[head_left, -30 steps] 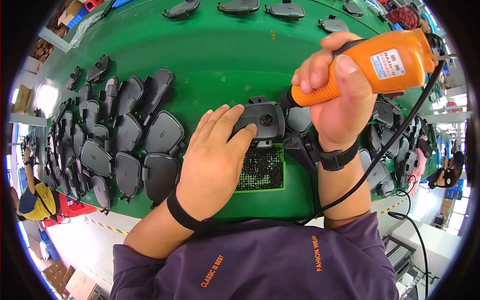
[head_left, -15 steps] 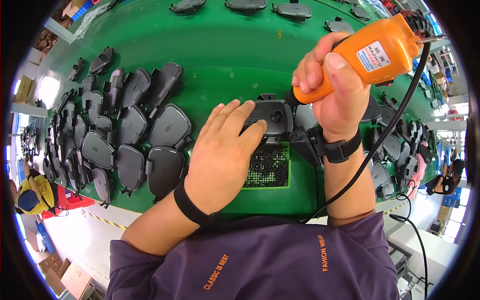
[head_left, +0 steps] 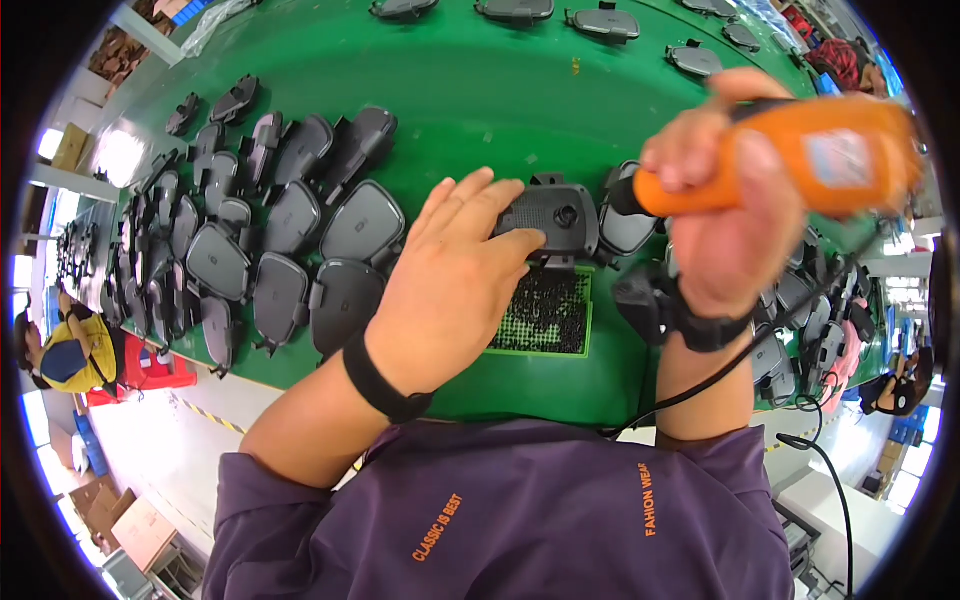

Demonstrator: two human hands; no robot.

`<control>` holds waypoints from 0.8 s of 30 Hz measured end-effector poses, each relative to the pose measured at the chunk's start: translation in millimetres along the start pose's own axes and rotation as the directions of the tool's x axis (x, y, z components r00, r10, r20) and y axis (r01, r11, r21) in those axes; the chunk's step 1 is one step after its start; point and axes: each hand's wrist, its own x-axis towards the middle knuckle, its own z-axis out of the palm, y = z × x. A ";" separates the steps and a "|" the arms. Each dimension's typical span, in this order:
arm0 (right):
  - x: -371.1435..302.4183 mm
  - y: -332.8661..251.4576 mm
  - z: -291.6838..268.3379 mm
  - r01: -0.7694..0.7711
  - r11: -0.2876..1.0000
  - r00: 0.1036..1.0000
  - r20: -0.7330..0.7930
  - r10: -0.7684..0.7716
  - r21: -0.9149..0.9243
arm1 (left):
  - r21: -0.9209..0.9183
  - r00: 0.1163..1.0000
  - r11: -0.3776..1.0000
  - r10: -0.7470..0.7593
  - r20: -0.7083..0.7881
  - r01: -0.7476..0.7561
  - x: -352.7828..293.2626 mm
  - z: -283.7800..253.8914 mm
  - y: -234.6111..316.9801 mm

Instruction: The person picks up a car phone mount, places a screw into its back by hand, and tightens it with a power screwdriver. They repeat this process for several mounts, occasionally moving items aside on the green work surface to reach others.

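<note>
My left hand (head_left: 450,280) grips the left end of a dark grey phone holder (head_left: 575,232), thumb and fingers closed on its edges. The holder lies back side up on the green table, with a round knob on its back. In my right hand (head_left: 735,215) is an orange electric screwdriver (head_left: 780,165), blurred by motion. Its black tip points left, apart from that holder and over another phone holder (head_left: 630,222) just to the right. In front of the held one lies a green screw tray (head_left: 588,335), heaped with small black screws.
Many dark phone holders (head_left: 218,262) crowd the green table (head_left: 500,110) on the left, and more (head_left: 790,290) on the right. Several (head_left: 605,24) stand along the far side. A black power cable (head_left: 715,375) crosses my right forearm. A seated person (head_left: 75,345) is at far left.
My right hand and the screwdriver have moved right, and the tip has come off the held holder. My left hand keeps its grip. The whole view has shifted slightly.
</note>
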 end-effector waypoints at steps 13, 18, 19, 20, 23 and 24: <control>-21.2 -34.7 13.7 -0.004 0.988 0.973 0.228 -0.032 0.153 | -0.118 0.958 0.991 0.092 0.272 -0.061 -29.9 33.1 16.8; -23.3 -35.5 17.9 -0.018 0.981 0.953 0.300 -0.042 0.194 | -0.389 0.984 0.914 -0.054 0.168 0.116 -27.5 15.8 10.5; -23.2 -35.5 18.5 -0.028 0.980 0.947 0.319 -0.038 0.199 | -0.443 0.967 0.867 -0.151 0.204 0.229 -25.6 7.3 12.1; -23.1 -35.4 19.2 -0.038 0.978 0.941 0.338 -0.034 0.204 | -0.491 0.938 0.803 -0.244 0.247 0.338 -25.1 3.9 12.5; -23.2 -33.9 22.3 -0.072 0.974 0.918 0.396 -0.020 0.216 | -0.511 0.985 0.843 -0.166 0.048 0.167 -26.0 7.7 8.2; -22.9 -33.7 23.9 -0.080 0.972 0.910 0.414 -0.019 0.221 | -0.503 0.991 0.861 -0.119 -0.053 0.076 -25.8 7.9 6.5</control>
